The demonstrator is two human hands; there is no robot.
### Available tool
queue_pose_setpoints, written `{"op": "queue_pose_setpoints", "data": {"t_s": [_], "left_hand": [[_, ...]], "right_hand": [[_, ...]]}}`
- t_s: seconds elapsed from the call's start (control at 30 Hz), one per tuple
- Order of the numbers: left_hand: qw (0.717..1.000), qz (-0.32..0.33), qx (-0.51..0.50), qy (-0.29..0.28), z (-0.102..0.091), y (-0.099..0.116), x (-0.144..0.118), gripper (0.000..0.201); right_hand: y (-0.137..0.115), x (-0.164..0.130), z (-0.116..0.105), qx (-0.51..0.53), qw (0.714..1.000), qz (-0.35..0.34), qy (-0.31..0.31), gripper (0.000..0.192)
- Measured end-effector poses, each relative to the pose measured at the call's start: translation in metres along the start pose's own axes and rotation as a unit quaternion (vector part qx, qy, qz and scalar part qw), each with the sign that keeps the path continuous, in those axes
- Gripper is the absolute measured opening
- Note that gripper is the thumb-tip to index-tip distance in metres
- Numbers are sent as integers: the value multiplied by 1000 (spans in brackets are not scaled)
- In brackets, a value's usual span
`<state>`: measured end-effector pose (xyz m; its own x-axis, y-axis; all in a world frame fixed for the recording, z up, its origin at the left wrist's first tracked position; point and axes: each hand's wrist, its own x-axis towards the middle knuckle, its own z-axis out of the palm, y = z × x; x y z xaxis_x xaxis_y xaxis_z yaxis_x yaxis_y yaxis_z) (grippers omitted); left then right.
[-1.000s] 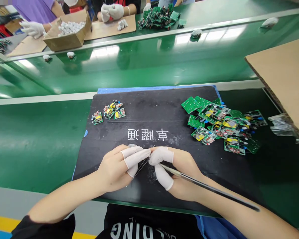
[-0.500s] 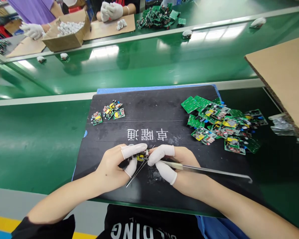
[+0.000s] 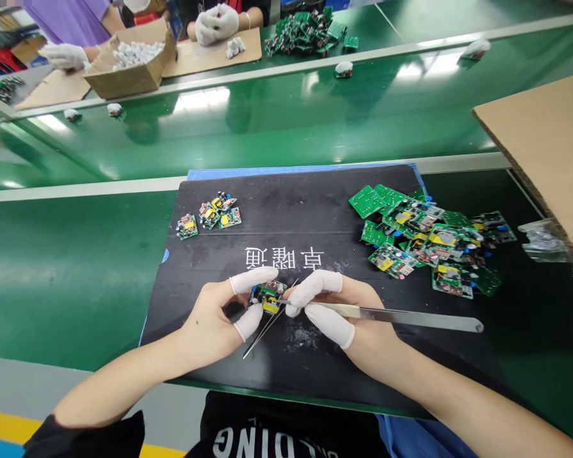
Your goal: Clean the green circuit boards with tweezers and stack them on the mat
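My left hand [image 3: 214, 312], with white finger cots on thumb and finger, pinches a small circuit board [image 3: 271, 298] by its edges. The board carries a yellow-wrapped part and dark components. In my right hand [image 3: 344, 305], also in finger cots, is a long flat metal tool [image 3: 420, 318] with a pale wrapped grip. Its thin tip reaches the board's right side near the yellow part. A pair of thin metal tweezers [image 3: 262, 336] slants below the board, tips pointing down-left; its other end is hidden by my right fingers. Beneath both hands lies a black mat [image 3: 286, 210].
Several small boards [image 3: 219, 210] lie at the mat's back left. A pile of larger green boards [image 3: 424, 235] covers the right. A cardboard box [image 3: 539, 121] juts in beyond it. Across the green conveyor [image 3: 277, 114], gloved co-workers sit by a box of white pieces [image 3: 138, 76].
The board in my left hand has tilted, showing more of its component side. My right hand has turned the metal tool so its flat face shows. White-topped items on the conveyor have shifted left.
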<state>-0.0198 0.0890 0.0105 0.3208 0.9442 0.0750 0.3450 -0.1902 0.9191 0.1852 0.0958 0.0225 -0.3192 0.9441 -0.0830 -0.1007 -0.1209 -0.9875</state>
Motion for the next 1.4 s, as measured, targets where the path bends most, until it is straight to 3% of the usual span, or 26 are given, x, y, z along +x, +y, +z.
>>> {"op": "queue_pose_setpoints", "data": {"t_s": [0.13, 0.27, 0.37, 0.6, 0.73, 0.93, 1.1, 1.27, 1.4], "left_hand": [[987, -102, -123, -24, -1, 0, 0, 43], [964, -159, -211, -36, -1, -1, 2, 45], [953, -164, -252, -43, -2, -1, 4, 47], [950, -164, -259, -62, -2, 2, 4, 59], [951, -174, -249, -50, -3, 5, 4, 54], [932, -196, -300, -48, -4, 5, 10, 45], [918, -203, -336, -51, -3, 5, 12, 40], [925, -210, -311, -47, -3, 6, 11, 40], [934, -212, -287, -34, -2, 6, 11, 40]], "right_hand": [[-2, -2, -1, -33, 998, -50, 1, 15], [-1, -5, -2, -67, 992, -106, 9, 19], [2, -8, -2, -87, 986, -138, 23, 22], [9, -10, -5, -36, 991, -129, 9, 25], [5, -10, -6, -28, 990, -141, -12, 22], [-1, -11, -5, -55, 982, -181, -28, 25], [0, -15, -7, -51, 984, -166, -34, 23], [-1, -17, -7, -54, 988, -140, -30, 18], [0, -13, -3, -50, 986, -156, -8, 16]]}}
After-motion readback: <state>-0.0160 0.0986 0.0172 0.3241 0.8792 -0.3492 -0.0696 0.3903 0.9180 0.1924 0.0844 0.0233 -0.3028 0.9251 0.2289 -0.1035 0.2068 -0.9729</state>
